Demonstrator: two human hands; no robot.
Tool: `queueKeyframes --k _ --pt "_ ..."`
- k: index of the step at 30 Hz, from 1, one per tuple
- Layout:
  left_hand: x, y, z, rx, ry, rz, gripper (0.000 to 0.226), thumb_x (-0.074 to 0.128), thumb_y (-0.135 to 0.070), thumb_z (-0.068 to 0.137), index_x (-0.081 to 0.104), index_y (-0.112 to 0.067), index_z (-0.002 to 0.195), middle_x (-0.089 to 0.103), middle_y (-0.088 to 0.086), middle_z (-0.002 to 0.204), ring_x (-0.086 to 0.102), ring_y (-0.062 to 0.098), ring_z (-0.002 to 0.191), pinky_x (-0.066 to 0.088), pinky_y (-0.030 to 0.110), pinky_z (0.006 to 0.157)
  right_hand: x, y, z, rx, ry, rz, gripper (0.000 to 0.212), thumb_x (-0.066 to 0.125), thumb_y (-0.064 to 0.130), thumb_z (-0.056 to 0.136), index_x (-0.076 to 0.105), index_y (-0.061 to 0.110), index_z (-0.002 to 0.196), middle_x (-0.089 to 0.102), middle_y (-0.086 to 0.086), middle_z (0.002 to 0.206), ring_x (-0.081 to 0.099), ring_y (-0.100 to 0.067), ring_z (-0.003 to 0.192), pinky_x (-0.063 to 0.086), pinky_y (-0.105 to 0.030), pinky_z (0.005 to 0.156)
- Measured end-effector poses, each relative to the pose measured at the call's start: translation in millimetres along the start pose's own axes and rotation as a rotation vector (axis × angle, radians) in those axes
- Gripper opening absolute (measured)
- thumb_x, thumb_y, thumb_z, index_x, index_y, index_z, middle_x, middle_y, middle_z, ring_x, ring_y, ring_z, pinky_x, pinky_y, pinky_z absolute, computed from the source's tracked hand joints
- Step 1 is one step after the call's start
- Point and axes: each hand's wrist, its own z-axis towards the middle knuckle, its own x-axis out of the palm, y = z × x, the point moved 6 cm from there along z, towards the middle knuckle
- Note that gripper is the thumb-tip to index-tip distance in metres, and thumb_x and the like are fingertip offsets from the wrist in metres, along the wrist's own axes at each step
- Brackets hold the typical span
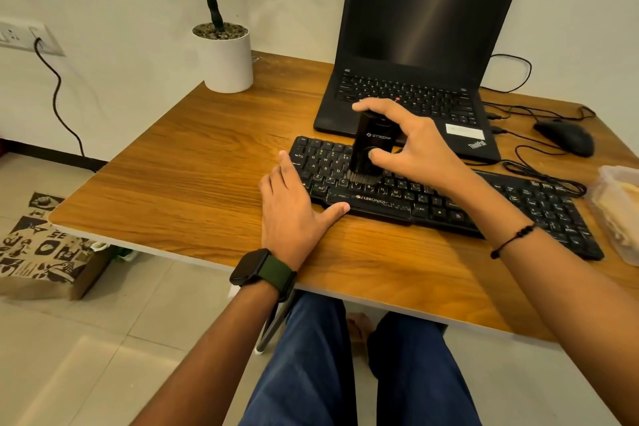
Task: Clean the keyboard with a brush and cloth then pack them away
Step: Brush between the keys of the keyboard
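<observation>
The keyboard (449, 197) lies on the wooden bench (193, 162) in front of a laptop (415, 55). A black brush (371, 149) is held upright by the right hand (411, 145) — the grip pinched round its body, bristles down on the keys. The keyboard's left end is steadied by the left hand (294, 214) — fingers straight, thumb against the front edge.

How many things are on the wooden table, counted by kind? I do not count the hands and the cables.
Keyboard: 1
Brush: 1
Laptop: 1
Mouse: 1
Potted plant: 1
Plastic container: 1
Total: 6
</observation>
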Motion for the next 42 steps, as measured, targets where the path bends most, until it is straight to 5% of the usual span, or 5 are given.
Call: queueKeyframes --k 14,20,25,31,42 --pt "0 0 -1 -0.002 -0.016 0.007 0.118 0.065 -0.063 0.068 0.005 0.002 0.145 0.027 0.018 0.147 0.026 0.032 0.13 0.025 0.039 0.11 50 30 53 -0.129 0.106 -0.081 0.059 0.06 0.01 0.076 0.046 0.031 0.13 0.058 0.005 0.115 0.061 -0.017 0.089 0.055 -0.038 0.076" --pt "0 0 -1 0.001 0.0 0.007 0.119 0.064 -0.064 0.068 0.001 0.001 0.146 0.024 0.016 0.148 0.023 0.031 0.131 0.023 0.038 0.111 19 7 36 -0.042 0.061 -0.113 0.059 0.06 0.006 0.078 0.046 0.03 0.129 0.057 0.005 0.114 0.055 0.0 0.075 0.047 -0.011 0.065" --pt "0 0 0 0.001 0.004 -0.001 0.119 0.064 -0.064 0.068 0.0 0.0 0.146 0.024 0.016 0.148 0.023 0.031 0.132 0.024 0.039 0.111 3 -9 21 0.001 0.0 -0.091 0.059 0.061 0.005 0.078 0.046 0.032 0.129 0.057 0.002 0.121 0.063 -0.023 0.087 0.055 -0.033 0.071" --pt "0 1 0 -0.006 0.001 -0.009 0.12 0.066 -0.063 0.068 0.001 0.0 0.146 0.025 0.016 0.148 0.023 0.032 0.131 0.024 0.039 0.11 13 7 39 -0.057 -0.004 -0.071 0.06 0.062 0.007 0.077 0.045 0.028 0.131 0.058 0.002 0.12 0.06 -0.017 0.1 0.053 -0.028 0.082" --pt "0 1 0 0.009 -0.029 0.017 0.119 0.065 -0.063 0.067 0.007 0.005 0.145 0.028 0.02 0.146 0.028 0.034 0.129 0.026 0.041 0.109 56 29 71 -0.183 0.154 -0.226 0.059 0.057 0.017 0.075 0.044 0.033 0.13 0.058 0.011 0.103 0.055 -0.009 0.077 0.053 -0.037 0.067"
